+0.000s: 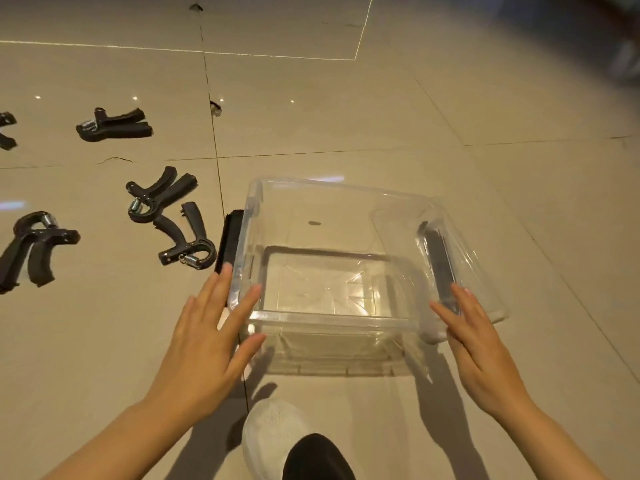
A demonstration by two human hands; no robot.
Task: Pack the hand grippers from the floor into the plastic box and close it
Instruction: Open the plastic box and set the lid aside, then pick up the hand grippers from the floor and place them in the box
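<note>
A clear plastic box (332,317) stands open on the tiled floor, with nothing inside it. It has black latches on its left side (228,240) and right side (440,268). A clear lid (478,258) appears to lean against its right side. Several black hand grippers lie on the floor to the left; the nearest (188,239) is beside the left latch, another (157,194) lies behind it, one lies farther back (114,124), one at the left (33,249). My left hand (207,337) hovers with straight fingers at the box's near left corner. My right hand (478,344) is flat at the near right corner.
My foot in a white shoe (273,434) stands just in front of the box. Part of one more gripper (7,131) shows at the far left edge. Beige floor tiles stretch behind and to the right of the box.
</note>
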